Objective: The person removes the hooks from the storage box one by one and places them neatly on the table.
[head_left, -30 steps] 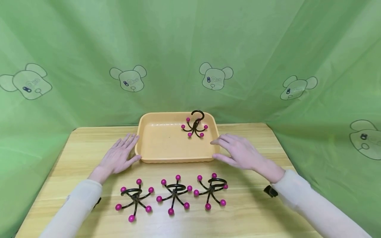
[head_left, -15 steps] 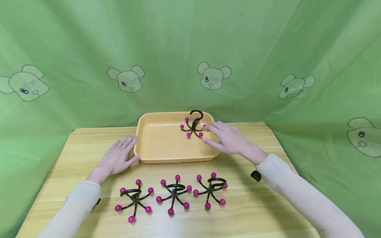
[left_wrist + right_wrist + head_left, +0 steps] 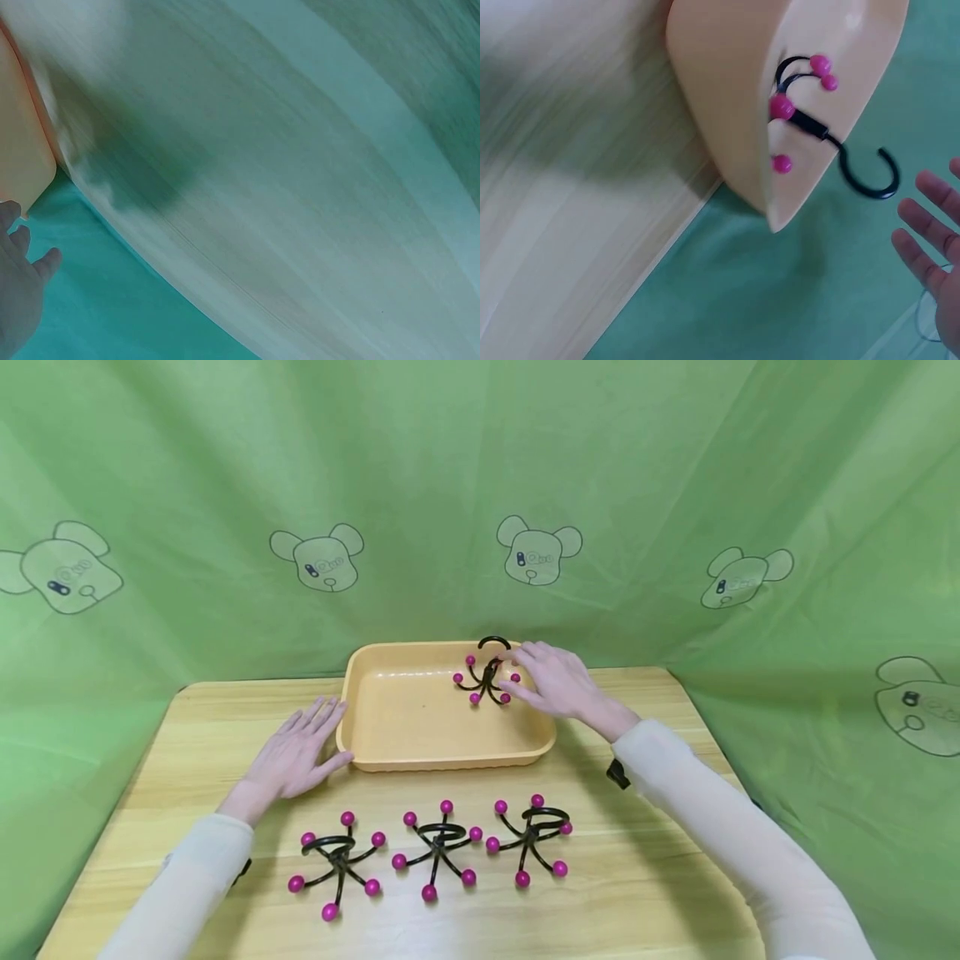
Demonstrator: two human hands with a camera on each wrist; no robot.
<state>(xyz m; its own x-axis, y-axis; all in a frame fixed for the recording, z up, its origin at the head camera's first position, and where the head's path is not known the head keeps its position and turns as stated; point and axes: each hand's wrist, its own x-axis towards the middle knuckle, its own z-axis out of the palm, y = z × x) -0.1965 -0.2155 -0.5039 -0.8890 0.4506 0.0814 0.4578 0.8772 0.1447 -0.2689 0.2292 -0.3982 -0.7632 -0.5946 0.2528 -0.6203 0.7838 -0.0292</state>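
Observation:
A black multi-arm hook hanger (image 3: 487, 675) with magenta ball tips stands at the right end of the peach tray (image 3: 450, 765), its curved hook upward. Over the tray's right side, my right hand (image 3: 558, 681) reaches toward that hanger and partly covers its hook in the head view. The right wrist view shows the fingers (image 3: 922, 221) spread, with a gap between them and the hook. My left hand (image 3: 292, 756) lies with straight fingers beside the tray's left edge, thumb at the front left corner. Whether its fingertips touch the rim, I cannot tell.
Three similar hangers stand in a row on the wooden table (image 3: 637, 877) before the tray: a left one (image 3: 340, 858), a middle one (image 3: 438, 847) and a right one (image 3: 530, 837). A green curtain (image 3: 427, 485) with bear heads hangs behind and at both sides.
My right hand has moved from the tray's right edge up and left, over the tray to the hanger's hook. The left hand and the hangers stay put.

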